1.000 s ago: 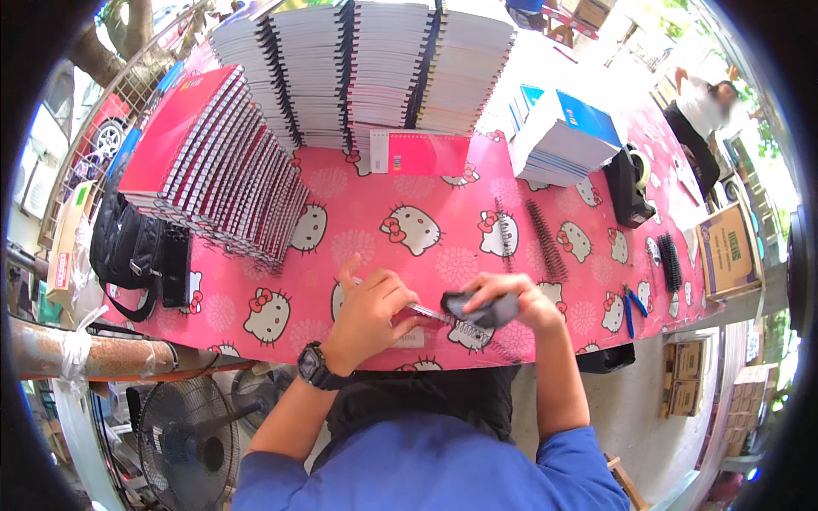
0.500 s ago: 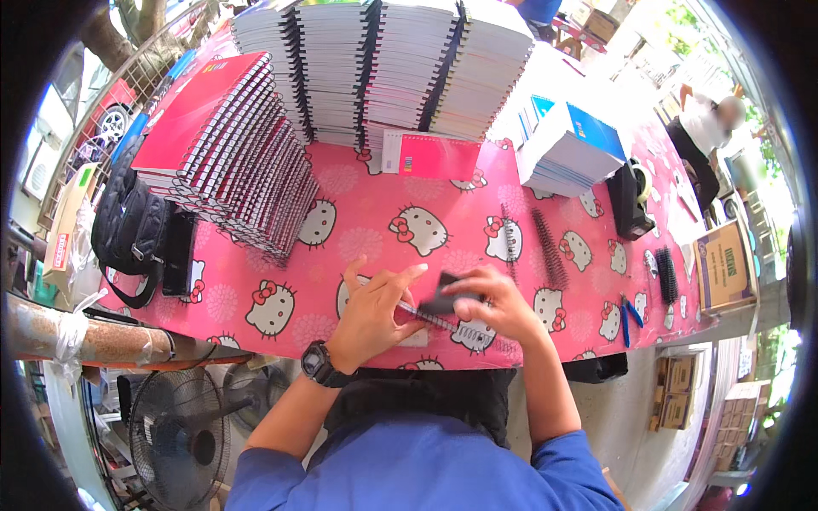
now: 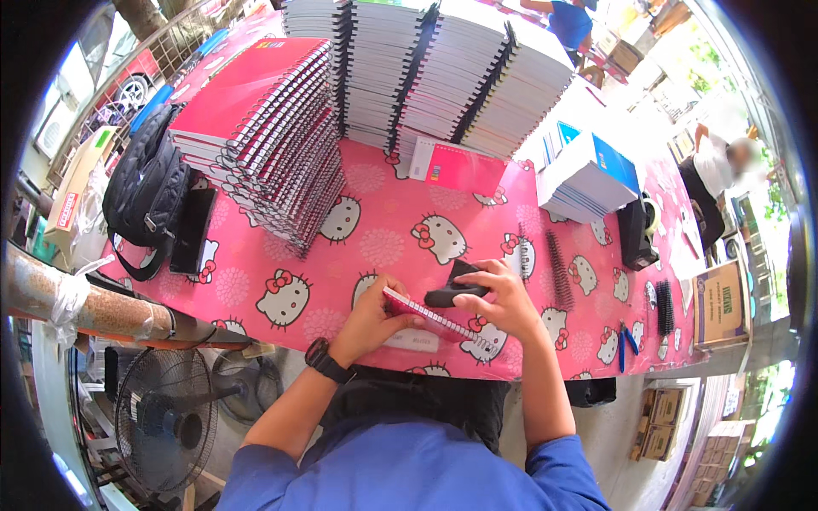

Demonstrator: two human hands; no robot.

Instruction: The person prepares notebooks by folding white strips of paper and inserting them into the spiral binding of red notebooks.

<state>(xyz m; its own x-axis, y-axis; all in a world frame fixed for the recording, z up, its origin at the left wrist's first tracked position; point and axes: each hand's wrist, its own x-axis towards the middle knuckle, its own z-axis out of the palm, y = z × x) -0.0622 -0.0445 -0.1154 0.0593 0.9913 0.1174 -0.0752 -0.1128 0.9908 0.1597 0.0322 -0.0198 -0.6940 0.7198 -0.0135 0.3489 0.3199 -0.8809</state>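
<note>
My left hand, a watch on its wrist, is closed on a small pink notebook tilted near the table's front edge. A wire spiral runs along the notebook's edge, and its loose coils stick out past the right end. My right hand grips a black hand tool just above the spiral; its exact kind cannot be made out. Behind my hands, another pink notebook lies flat before tall stacks of spiral-bound books.
Red spiral notebooks are piled at the left beside a black bag. Blue-covered pads, a tape dispenser, loose black coils and blue pliers lie to the right. A fan stands below left.
The notebook now shows more fully in my left hand, whose fingers have folded down. My right hand and the black tool have lifted slightly off the spiral. The view has shifted.
</note>
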